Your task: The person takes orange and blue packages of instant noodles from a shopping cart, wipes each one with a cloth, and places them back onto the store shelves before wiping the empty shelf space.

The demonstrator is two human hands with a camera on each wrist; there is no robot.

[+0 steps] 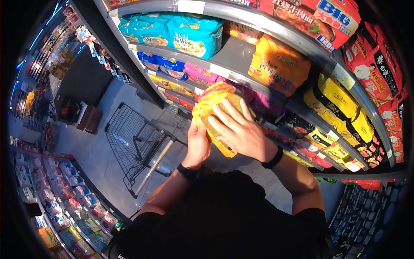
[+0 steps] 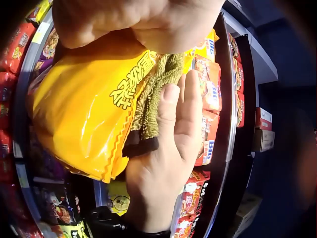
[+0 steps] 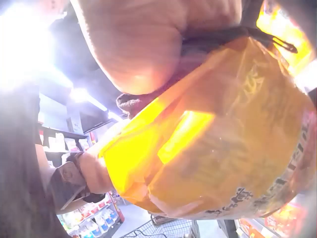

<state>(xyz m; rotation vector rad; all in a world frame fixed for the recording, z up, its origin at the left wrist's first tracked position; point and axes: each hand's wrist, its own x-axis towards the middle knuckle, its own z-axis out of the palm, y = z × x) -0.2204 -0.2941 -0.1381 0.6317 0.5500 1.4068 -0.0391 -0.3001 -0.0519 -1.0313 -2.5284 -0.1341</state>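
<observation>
A glossy yellow-orange bag of instant noodles (image 1: 206, 102) is held up in front of the chest. My left hand (image 1: 198, 144) grips it by the side, thumb on the near face and the other fingers hidden behind. Across the bag lies my right hand (image 1: 242, 131), fingers straight and spread. Under that palm, pressed against the bag, is an olive-green fluffy cloth (image 2: 154, 94) with a dark edge. Dark lettering shows on the bag's lower side in the right wrist view.
Shelves (image 1: 241, 73) of bagged noodles curve around the front and right, with teal bags (image 1: 196, 36) and another orange bag (image 1: 280, 64) close by. A wire shopping cart (image 1: 136, 142) stands on the floor at left. More stocked shelving (image 1: 64, 194) runs along the lower left.
</observation>
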